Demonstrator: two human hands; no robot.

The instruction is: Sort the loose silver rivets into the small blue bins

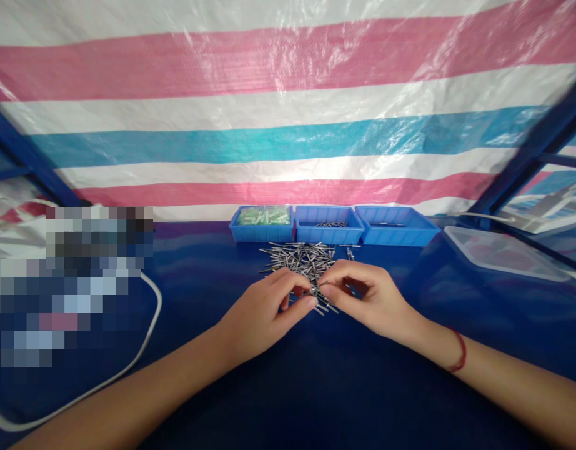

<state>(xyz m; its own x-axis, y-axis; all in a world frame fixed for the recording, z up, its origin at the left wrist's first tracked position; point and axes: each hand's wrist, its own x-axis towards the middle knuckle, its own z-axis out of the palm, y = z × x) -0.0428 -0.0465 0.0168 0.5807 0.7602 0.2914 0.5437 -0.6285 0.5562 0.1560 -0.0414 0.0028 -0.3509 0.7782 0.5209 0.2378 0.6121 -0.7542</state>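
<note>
A loose pile of blind rivets (295,256), thin silvery pins with thicker sleeves, lies on the dark blue tabletop. In front of the pile, my left hand (272,306) pinches a small shiny piece between thumb and forefinger, seemingly a rivet. Just to its right, my right hand (370,297) has thumb and forefinger pressed together on the thin pin of a rivet. The fingertips of both hands almost meet. They hide part of the pile and most of what they hold, so whether it is one rivet or two is unclear.
Behind the pile stand three blue bins: the left bin (262,234) with green-and-white packets, the middle bin (328,235) with some rivets, the right bin (398,235) with a few thin pieces. A clear plastic lid (498,256) lies right; a white cable (152,325) curves left.
</note>
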